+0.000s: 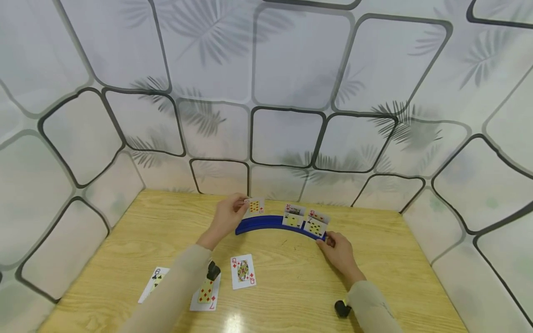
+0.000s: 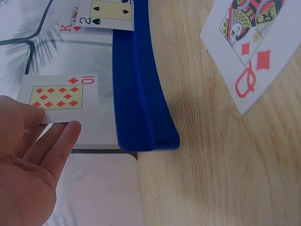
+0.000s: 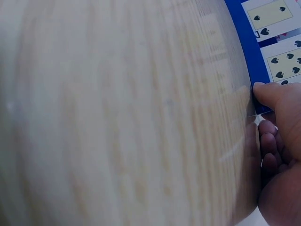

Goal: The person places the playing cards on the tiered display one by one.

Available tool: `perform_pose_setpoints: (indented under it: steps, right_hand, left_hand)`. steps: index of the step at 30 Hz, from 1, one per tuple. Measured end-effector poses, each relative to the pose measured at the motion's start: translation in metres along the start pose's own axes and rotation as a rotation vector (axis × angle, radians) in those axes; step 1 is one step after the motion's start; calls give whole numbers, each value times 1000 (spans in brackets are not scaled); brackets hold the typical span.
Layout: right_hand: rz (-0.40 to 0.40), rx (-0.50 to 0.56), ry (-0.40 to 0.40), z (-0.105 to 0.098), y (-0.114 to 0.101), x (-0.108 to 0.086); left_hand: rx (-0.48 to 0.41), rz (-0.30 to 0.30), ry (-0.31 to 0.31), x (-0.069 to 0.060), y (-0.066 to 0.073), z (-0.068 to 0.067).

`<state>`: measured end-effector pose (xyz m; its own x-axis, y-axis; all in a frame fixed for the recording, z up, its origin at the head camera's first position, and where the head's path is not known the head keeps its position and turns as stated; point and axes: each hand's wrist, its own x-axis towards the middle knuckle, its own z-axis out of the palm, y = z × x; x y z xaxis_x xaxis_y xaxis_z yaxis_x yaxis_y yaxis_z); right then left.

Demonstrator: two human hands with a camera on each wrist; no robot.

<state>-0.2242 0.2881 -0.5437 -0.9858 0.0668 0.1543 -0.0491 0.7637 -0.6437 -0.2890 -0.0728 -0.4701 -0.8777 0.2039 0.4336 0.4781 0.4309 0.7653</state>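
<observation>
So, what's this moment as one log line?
Left hand: pinches white ten of diamonds card; right hand: holds curved blue rack by one end; white queen of diamonds card: on wooden table

A pale, grey-outlined, leaf-printed wall (image 1: 287,138) rises beyond the left hand (image 1: 226,216), and below that hand gleams a yellowish wood-grain tabletop (image 1: 287,273)!

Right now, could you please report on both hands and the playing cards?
Left hand pinching white ten of diamonds card, near left end of curved blue card holder. Right hand gripping holder's right end. Right half taken by four playing cards.
</observation>
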Motion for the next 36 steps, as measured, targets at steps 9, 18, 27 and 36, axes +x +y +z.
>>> perform_pose_setpoints:
  steps: [9, 18, 27, 36]
  right_hand:
    - [13, -4, -7, 0, 0, -1]
    - [14, 7, -12, 0, 1, 0]
    - [12, 8, -7, 0, 1, -1]
    - [10, 9, 10, 1, 0, -1]
  left_hand:
    - [7, 5, -29, 7, 0, 20]
    - [3, 20, -45, 11, 1, 32]
    - [1, 15, -69, 12, 4, 34]
    - [-3, 11, -96, 15, 3, 38]
